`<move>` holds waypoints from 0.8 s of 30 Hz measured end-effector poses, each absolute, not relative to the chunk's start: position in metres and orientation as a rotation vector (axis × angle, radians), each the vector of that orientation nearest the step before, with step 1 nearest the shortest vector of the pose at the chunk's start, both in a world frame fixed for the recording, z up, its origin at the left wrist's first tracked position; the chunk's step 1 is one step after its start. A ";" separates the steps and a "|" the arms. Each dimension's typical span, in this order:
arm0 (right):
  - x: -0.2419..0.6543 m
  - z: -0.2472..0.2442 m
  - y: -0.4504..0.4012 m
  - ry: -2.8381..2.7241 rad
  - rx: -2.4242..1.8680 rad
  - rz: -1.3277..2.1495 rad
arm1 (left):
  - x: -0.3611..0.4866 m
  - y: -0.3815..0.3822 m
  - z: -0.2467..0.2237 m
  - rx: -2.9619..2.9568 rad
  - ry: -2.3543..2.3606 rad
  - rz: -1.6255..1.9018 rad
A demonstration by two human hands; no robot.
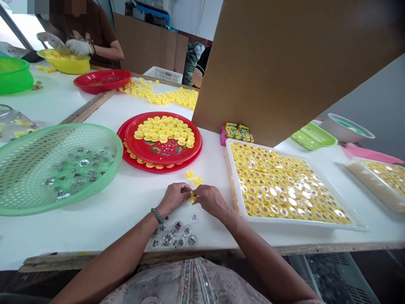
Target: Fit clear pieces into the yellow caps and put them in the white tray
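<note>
Between my two hands, near the middle of the white table point(126, 228), is a small yellow piece point(192, 197). My left hand point(175, 196) pinches its left side, a beaded bracelet on the wrist. From the right, my right hand point(211, 200) grips the same piece, its fingers partly hiding it. Just beyond lie two loose yellow pieces point(198, 181). Clear round discs with dark prints point(177, 227) are scattered beside my left wrist. Farther back, yellow pieces rest on a red round tray point(171, 157) stacked over another.
A green mesh basket point(19, 169) with clear discs stands left. To the right, a white tray point(232, 185) holds rows of yellow pieces beside a cardboard panel point(268, 67). Across the table, a gloved person point(104, 33) works at a yellow basin point(71, 65).
</note>
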State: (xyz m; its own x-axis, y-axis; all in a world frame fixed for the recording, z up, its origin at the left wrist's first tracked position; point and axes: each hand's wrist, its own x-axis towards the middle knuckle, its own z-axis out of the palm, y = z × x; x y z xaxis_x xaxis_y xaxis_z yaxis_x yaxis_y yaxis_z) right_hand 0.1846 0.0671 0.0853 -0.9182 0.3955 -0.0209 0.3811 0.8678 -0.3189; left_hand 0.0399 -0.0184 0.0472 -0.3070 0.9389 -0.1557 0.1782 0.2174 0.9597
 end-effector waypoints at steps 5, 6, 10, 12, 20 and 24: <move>0.177 0.091 0.066 -3.091 -0.700 0.390 | 0.044 -0.021 0.047 0.955 1.565 1.197; 0.176 0.093 0.066 -3.115 -0.711 0.369 | 0.045 -0.021 0.048 0.940 1.578 1.196; 0.170 0.096 0.067 -3.161 -0.725 0.345 | 0.049 -0.020 0.053 0.824 1.692 1.135; 0.167 0.096 0.068 -3.178 -0.716 0.344 | 0.049 -0.019 0.053 0.780 1.712 1.075; 0.174 0.096 0.064 -3.140 -0.689 0.285 | 0.049 -0.024 0.056 0.904 1.741 0.975; 0.198 0.095 0.051 -2.924 -0.690 0.300 | 0.049 -0.029 0.058 0.879 1.651 1.004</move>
State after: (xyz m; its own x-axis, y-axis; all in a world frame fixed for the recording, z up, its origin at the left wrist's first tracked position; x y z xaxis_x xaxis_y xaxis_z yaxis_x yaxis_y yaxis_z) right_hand 0.1977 0.0513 0.0951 -0.8884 0.4533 0.0732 0.4290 0.8762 -0.2197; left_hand 0.0494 -0.0294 0.0577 -0.2630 0.8935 -0.3639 0.0884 0.3979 0.9131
